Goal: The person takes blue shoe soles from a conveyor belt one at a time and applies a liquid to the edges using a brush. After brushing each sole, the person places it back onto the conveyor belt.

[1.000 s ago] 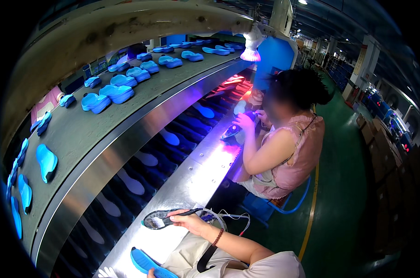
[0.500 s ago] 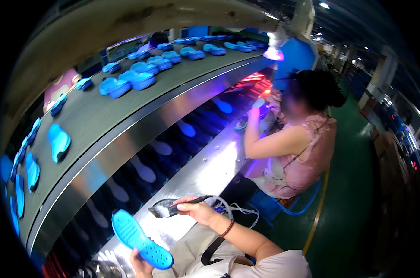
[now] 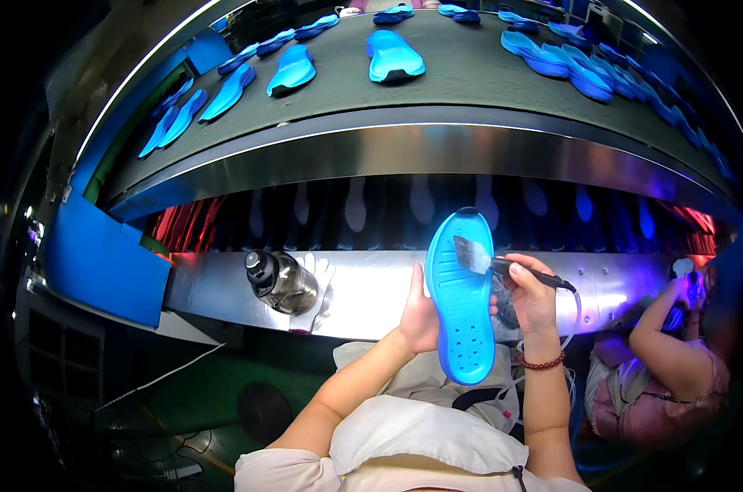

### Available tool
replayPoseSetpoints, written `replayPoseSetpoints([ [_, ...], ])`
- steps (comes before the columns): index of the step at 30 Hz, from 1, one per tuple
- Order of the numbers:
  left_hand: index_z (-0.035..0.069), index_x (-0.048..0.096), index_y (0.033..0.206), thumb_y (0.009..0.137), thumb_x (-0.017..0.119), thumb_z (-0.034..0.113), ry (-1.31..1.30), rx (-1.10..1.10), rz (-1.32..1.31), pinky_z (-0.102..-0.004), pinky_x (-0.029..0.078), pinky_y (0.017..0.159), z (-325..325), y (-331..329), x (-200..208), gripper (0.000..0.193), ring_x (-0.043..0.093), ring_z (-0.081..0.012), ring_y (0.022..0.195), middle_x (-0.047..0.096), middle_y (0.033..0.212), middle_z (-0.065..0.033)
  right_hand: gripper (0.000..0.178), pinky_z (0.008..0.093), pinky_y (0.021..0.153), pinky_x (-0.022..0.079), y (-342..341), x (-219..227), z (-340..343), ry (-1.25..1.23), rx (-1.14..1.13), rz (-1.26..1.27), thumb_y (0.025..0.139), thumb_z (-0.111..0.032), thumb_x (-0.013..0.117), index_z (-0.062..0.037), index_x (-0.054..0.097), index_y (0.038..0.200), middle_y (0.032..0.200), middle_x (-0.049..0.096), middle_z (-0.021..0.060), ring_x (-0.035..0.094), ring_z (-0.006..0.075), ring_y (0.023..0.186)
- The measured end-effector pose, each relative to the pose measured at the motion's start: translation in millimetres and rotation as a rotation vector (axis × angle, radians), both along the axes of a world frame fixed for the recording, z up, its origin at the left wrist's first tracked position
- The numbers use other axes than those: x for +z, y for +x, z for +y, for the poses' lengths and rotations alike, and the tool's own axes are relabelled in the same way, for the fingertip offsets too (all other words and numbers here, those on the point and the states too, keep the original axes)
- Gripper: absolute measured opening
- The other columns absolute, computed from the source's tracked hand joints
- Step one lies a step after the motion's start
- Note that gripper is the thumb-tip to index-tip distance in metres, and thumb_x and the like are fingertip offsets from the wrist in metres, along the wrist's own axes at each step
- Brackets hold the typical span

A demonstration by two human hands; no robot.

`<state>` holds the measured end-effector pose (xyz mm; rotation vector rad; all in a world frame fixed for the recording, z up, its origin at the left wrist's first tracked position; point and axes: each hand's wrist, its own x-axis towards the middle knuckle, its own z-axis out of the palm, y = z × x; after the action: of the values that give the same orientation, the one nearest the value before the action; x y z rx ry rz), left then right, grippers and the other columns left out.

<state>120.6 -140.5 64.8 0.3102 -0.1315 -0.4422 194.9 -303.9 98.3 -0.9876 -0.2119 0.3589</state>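
My left hand [image 3: 420, 318] is closed on the edge of a bright blue shoe sole [image 3: 463, 328], with the thumb along its left side. The sole stands almost upright, its ribbed and holed face toward me. In my right hand [image 3: 533, 297] is a flat brush [image 3: 512, 268] with pale bristles and a black handle, gripped between thumb and fingers. Its bristles lie over the ribbed upper part of the sole and appear to touch it. From the handle's end runs a clear tube [image 3: 578, 310]. A dark mottled thing, partly hidden, rests on the ledge behind my right hand.
On the metal ledge [image 3: 367, 303] stand a dark clear bottle [image 3: 288, 283] and a white glove [image 3: 322, 275]. Beyond, a conveyor belt [image 3: 330, 102] carries several blue soles [image 3: 394, 57]. A co-worker [image 3: 658, 369] sits at the right; a blue panel [image 3: 101, 254] stands left.
My view has swung left to face the ledge. The sole has come upright in my left hand, and the brush, apart from it before, is now over its upper face.
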Motion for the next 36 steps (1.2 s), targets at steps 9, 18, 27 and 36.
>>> replayPoseSetpoints([
  [9,0.008,0.034,0.129,0.084,0.005,0.066,0.232,0.325,0.257,-0.0398,0.035,0.097,-18.0,5.3,-0.6,0.079,0.045,-0.0245,0.113,0.045,0.123,-0.0125,0.013,0.0222,0.062,0.047,6.8,11.9,33.3,-0.504,-0.060,-0.292,0.077,-0.003,0.062,0.0023,0.064,0.089,0.076,0.062,0.0061,0.058,0.0069,0.069],
  [18,0.003,0.043,0.121,0.076,0.009,0.075,0.317,0.489,0.172,-0.0440,0.044,0.084,38.2,7.5,-14.9,0.091,0.056,-0.0295,0.093,0.056,0.100,-0.0174,0.017,0.0288,0.068,0.048,-49.8,11.4,9.8,-0.758,0.245,-0.973,0.064,-0.001,0.067,-0.0015,0.066,0.082,0.081,0.064,0.0120,0.062,0.0225,0.075],
  [27,0.008,0.035,0.130,0.076,0.011,0.075,0.137,0.184,0.175,-0.0494,0.040,0.090,6.7,-10.4,20.0,0.090,0.052,-0.0345,0.103,0.047,0.119,-0.0189,0.016,0.0218,0.065,0.047,-16.4,49.3,16.5,-0.480,0.151,-0.524,0.076,-0.001,0.061,0.0033,0.064,0.091,0.084,0.065,0.0094,0.060,0.0129,0.072],
  [36,0.006,0.041,0.123,0.075,0.009,0.076,0.290,0.340,0.128,-0.0430,0.048,0.077,11.9,-4.9,30.3,0.091,0.058,-0.0315,0.087,0.055,0.102,-0.0185,0.016,0.0278,0.074,0.048,-17.9,52.4,9.6,-0.359,0.348,-0.512,0.073,0.000,0.062,0.0017,0.065,0.088,0.085,0.065,0.0121,0.062,0.0167,0.081],
])
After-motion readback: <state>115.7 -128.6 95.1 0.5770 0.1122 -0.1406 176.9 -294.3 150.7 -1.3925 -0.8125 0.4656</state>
